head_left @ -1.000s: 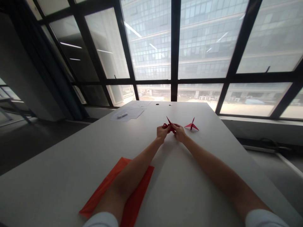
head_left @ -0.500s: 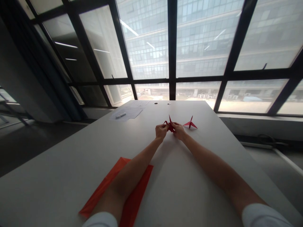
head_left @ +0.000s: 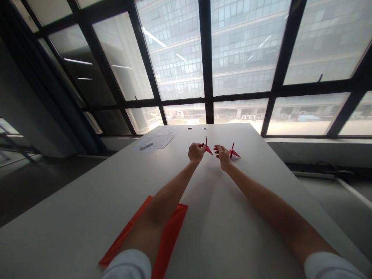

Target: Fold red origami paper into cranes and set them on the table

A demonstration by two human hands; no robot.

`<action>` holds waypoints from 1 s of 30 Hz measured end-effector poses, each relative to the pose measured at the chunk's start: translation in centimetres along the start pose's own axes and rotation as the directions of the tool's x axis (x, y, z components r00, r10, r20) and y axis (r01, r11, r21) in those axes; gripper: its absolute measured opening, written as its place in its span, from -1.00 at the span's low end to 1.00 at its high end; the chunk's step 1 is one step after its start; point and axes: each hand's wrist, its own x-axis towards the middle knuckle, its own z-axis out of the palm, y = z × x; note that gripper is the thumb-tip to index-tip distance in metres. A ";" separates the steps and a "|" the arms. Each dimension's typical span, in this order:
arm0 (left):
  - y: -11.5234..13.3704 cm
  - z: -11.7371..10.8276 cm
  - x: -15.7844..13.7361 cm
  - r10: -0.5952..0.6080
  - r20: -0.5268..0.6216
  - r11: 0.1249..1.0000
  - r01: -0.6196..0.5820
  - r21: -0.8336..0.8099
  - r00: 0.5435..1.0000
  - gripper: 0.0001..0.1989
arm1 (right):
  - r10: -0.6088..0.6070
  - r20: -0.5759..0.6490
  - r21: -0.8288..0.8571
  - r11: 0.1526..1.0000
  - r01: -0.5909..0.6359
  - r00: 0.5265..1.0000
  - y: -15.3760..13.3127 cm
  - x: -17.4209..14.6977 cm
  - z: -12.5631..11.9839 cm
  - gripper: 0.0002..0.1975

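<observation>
Between the fingers of my left hand (head_left: 196, 152) is a red origami crane (head_left: 208, 149), with one pointed end standing up and a wing spread to the right. Part of the crane is hidden behind the fingers. My right hand (head_left: 222, 154) is just to the right of it, fingers apart and holding nothing. Close behind that hand a second red paper crane (head_left: 235, 154) stands on the white table (head_left: 232, 201). Under my left forearm lies red paper (head_left: 174, 224), partly covered by the arm.
At the far left of the table lie printed paper sheets (head_left: 161, 141) with a white marker pen (head_left: 147, 145) on them. Large dark-framed windows (head_left: 207, 69) rise beyond the far edge. A dark curtain (head_left: 55, 85) hangs at the left.
My right hand has let go of the crane and moved right, its fingers opening. My left hand still holds the crane, whose wing now shows. The view has shifted slightly.
</observation>
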 end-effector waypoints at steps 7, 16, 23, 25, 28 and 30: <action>0.6 3.8 1.7 -0.079 -0.007 0.995 0.079 0.064 0.997 -0.71 | -0.041 0.156 -0.123 0.991 0.060 0.987 -1.0 -3.9 -3.3 -0.67; 0.1 5.8 -0.2 -0.100 0.048 0.988 0.094 0.121 0.994 -0.62 | 0.014 0.308 -0.206 0.977 0.052 0.951 -2.1 -6.5 -5.5 -0.71; -1.5 0.3 2.0 -0.110 0.077 0.983 0.097 0.154 0.991 -0.66 | 0.022 0.294 -0.330 0.941 0.080 0.956 -1.7 -7.2 -6.3 -0.69; -2.3 -1.5 2.3 -0.100 0.142 0.982 0.076 0.171 0.985 -0.72 | 0.009 0.289 -0.380 0.919 0.106 0.957 -1.4 -7.3 -6.3 -0.68; -3.4 -4.0 1.1 -0.040 0.305 0.985 -0.014 0.173 0.952 -0.80 | 0.000 0.315 -0.417 0.898 0.138 0.949 -1.2 -7.6 -6.3 -0.71; -4.1 -6.2 -0.9 0.037 0.411 0.984 -0.104 0.143 0.911 -0.84 | -0.004 0.345 -0.447 0.879 0.168 0.939 -1.3 -8.0 -6.2 -0.77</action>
